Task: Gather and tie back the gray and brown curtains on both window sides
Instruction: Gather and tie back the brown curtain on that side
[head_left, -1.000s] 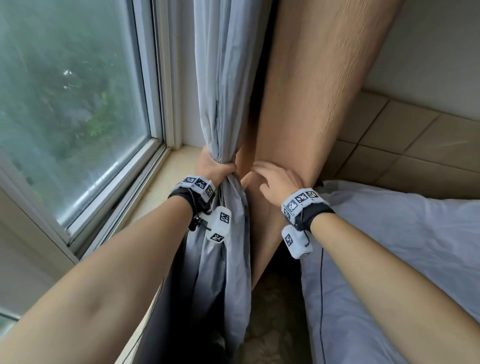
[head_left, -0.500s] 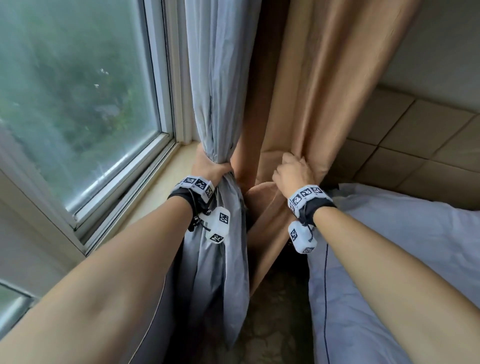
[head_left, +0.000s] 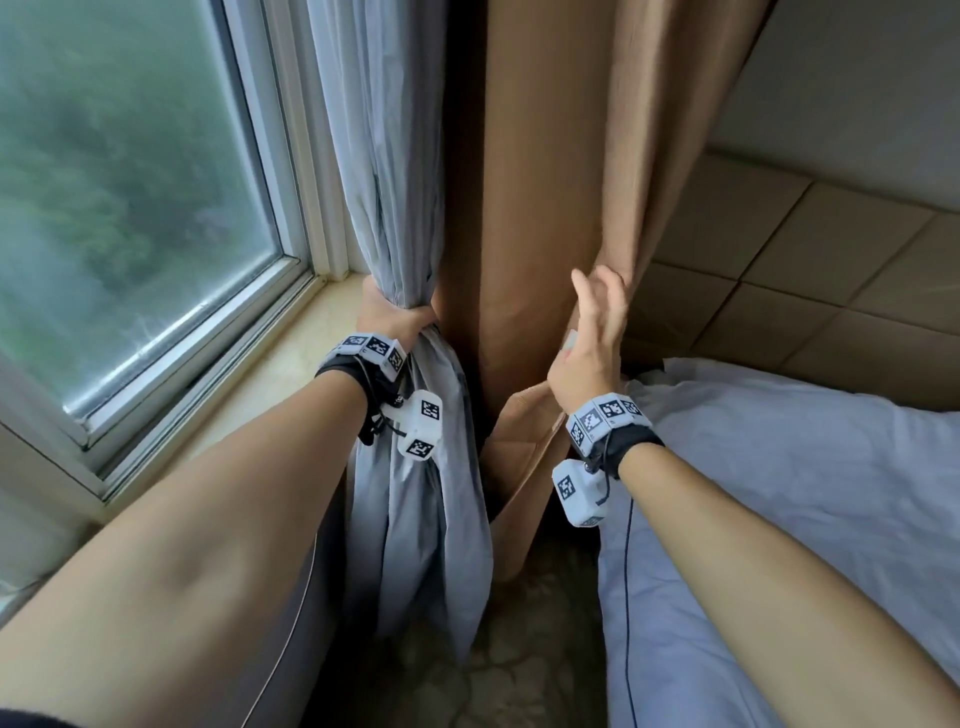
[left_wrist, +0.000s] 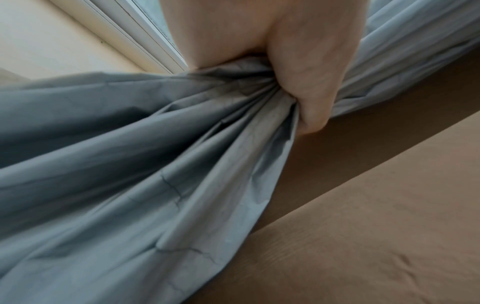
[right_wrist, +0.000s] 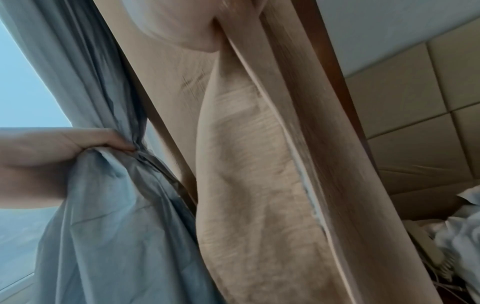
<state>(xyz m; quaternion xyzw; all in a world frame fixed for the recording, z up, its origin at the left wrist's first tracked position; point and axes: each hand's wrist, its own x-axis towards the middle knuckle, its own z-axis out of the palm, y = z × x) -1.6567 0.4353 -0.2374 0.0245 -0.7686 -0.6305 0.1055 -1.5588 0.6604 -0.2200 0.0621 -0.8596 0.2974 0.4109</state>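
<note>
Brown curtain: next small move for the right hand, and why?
Probably close the right hand on the brown curtain's edge fold and sweep it toward the gray curtain. The left hand grips the gray bunched, while the right fingers lie straight against brown fabric that hangs loose.

Window (head_left: 130, 208) far left, sill (head_left: 291, 364) below it. Gray curtain (head_left: 384, 156) hangs just right of the window frame, bunched at sill height in the left hand (head_left: 389, 317). Brown curtain (head_left: 545, 182) hangs directly right of the gray curtain, touching it. Right hand (head_left: 592, 338) sits at the brown curtain's right edge, fingers (head_left: 605, 291) against the fold. Bed (head_left: 805, 519) lower right, paneled wall (head_left: 779, 260) behind it. Floor (head_left: 519, 649) between curtains and bed.
</note>
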